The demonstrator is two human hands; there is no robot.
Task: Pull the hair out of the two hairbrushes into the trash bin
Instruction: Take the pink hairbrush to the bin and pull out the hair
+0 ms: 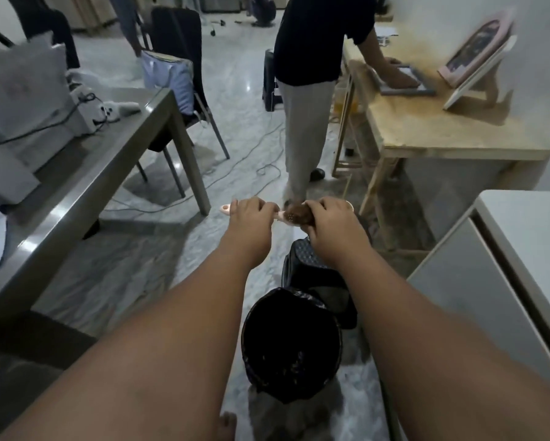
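Observation:
I hold a pale pink hairbrush [226, 208] out in front of me, level and lying left to right. My left hand [251, 214] is closed around its handle. A brown clump of hair [299, 214] sits on the brush head, and the fingers of my right hand [327, 219] pinch that clump. Below my arms, on the floor, stands a round trash bin [291, 342] lined with a black bag. The brush is beyond the bin, not over it. A second hairbrush is not visible.
A dark patterned bag [312, 268] lies on the floor just behind the bin. A grey metal table [86, 173] stands at left, a white cabinet [502, 281] at right, a wooden desk [426, 122] farther right. A person [305, 90] stands ahead. Cables cross the floor.

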